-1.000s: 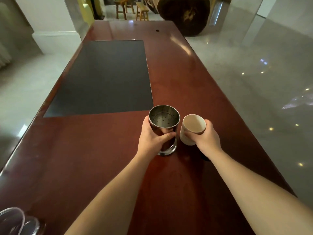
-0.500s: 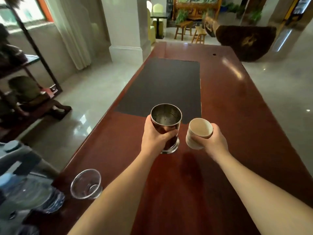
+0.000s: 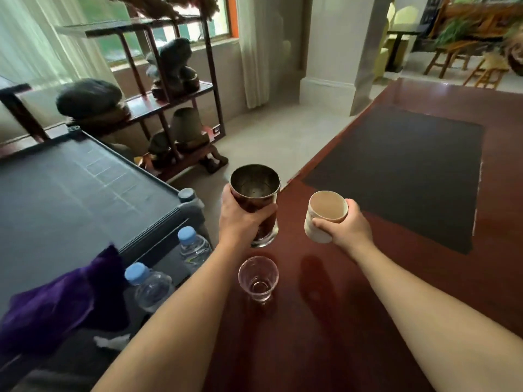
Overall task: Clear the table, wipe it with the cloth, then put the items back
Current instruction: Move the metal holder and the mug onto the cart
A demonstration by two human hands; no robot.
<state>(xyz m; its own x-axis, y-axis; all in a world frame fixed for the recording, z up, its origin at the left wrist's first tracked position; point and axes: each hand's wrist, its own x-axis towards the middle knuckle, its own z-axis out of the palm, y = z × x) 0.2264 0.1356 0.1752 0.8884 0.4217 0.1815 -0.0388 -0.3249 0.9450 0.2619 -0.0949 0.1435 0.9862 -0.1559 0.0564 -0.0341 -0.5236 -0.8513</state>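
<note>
**Both hands carry cups above the worktop edge**

The left hand (image 3: 240,219) has its grip wrapped round a steel canister (image 3: 254,193), lifted over the worktop (image 3: 353,321) edge. The right hand (image 3: 348,229) grasps a beige cup (image 3: 325,215), also raised. A glass (image 3: 258,278) stands on the worktop below them. A purple cloth (image 3: 56,304) lies on the grey cart (image 3: 70,188) alongside.

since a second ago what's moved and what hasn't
Both hands have lifted their cups off the table and swung them left toward the grey cart. The left hand still grips the metal cup, now out past the table edge; the right hand still holds the beige cup above the table. The clear glass and black mat stayed in place.
</note>
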